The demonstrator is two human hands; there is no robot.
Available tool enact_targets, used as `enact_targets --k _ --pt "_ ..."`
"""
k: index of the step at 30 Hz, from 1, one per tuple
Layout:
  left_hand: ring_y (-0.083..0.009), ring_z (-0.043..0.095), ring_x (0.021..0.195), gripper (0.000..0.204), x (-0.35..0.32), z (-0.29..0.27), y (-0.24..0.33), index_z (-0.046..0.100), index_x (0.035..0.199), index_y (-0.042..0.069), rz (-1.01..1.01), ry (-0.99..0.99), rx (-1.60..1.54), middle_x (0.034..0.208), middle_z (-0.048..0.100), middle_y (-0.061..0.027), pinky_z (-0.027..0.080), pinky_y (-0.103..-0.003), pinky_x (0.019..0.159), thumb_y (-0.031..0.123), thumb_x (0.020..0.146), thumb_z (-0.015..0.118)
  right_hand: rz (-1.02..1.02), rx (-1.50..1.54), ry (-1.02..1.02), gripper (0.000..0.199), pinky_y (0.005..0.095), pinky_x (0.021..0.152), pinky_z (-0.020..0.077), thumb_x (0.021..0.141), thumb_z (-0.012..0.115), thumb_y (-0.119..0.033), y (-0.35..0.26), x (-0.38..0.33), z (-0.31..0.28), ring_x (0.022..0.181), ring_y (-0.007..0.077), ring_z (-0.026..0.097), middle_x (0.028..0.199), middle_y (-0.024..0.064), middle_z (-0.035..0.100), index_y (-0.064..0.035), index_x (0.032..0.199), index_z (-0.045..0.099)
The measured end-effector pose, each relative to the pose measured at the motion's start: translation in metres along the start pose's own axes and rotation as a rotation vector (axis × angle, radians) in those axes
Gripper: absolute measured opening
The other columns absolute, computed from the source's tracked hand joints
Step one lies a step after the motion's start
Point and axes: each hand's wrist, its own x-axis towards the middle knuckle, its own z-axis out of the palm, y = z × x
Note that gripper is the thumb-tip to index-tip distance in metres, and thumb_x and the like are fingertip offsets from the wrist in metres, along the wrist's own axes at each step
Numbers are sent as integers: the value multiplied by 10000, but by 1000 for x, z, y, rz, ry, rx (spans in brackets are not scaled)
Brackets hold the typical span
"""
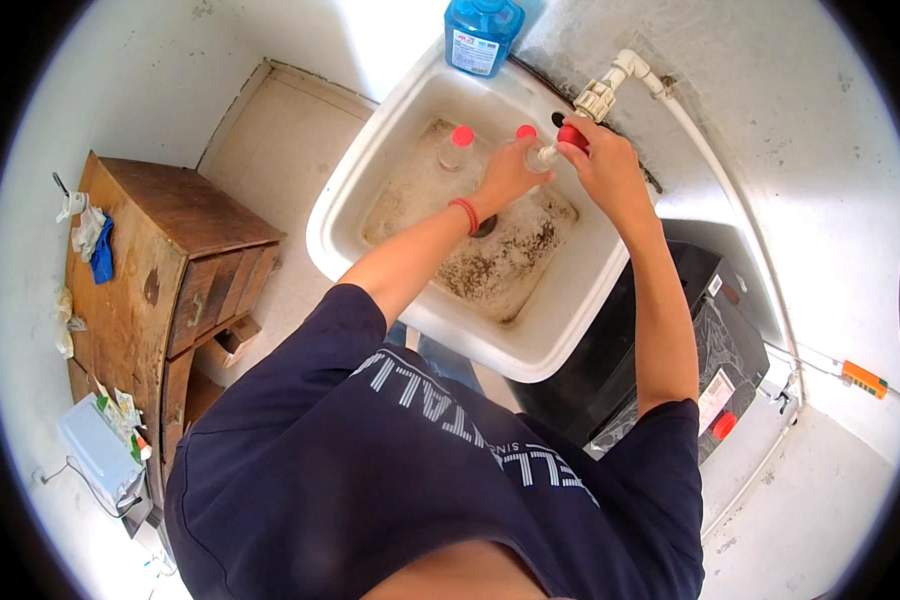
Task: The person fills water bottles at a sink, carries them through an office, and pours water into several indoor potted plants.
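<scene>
A clear bottle with a red cap (457,152) stands in the white sink (335,215), left of my hands. Beyond my left hand shows another red cap (526,131), most of what is under it hidden. My left hand (510,178), a red band at its wrist, curls around a clear bottle (537,165) at the mouth of the white tap spout (549,153). The fingers cover much of that bottle. My right hand (605,165) grips the red tap handle (572,138) from the right. Whether water runs, I cannot tell.
A blue jug (483,40) stands at the sink's back corner. White pipe (710,155) runs along the wall on the right. A black appliance (670,330) is beside the sink's right side. At the left stands a worn wooden cabinet (135,260). Brown grime marks the basin floor.
</scene>
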Motion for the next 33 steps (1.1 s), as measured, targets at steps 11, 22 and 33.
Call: enact_targets --k 11,22,33 --pt "-329 572 848 350 0 2 -3 585 882 66 9 -3 -19 841 609 -151 443 -408 714 209 622 770 37 22 -24 199 434 672 466 789 613 -182 -5 0 -2 773 376 591 805 191 609 -54 940 590" --pt "-328 589 803 365 0 3 -4 572 887 59 5 -2 11 806 615 -151 453 -406 672 207 621 773 41 15 -9 195 432 671 467 779 617 -179 -2 0 1 768 366 595 800 177 612 -53 926 592" --pt "-319 597 802 383 -1 6 -8 579 906 68 27 29 -10 807 623 -148 459 -403 671 223 620 781 38 31 -3 162 427 650 462 789 608 -167 -6 -1 -1 739 364 597 765 172 617 -37 884 588"
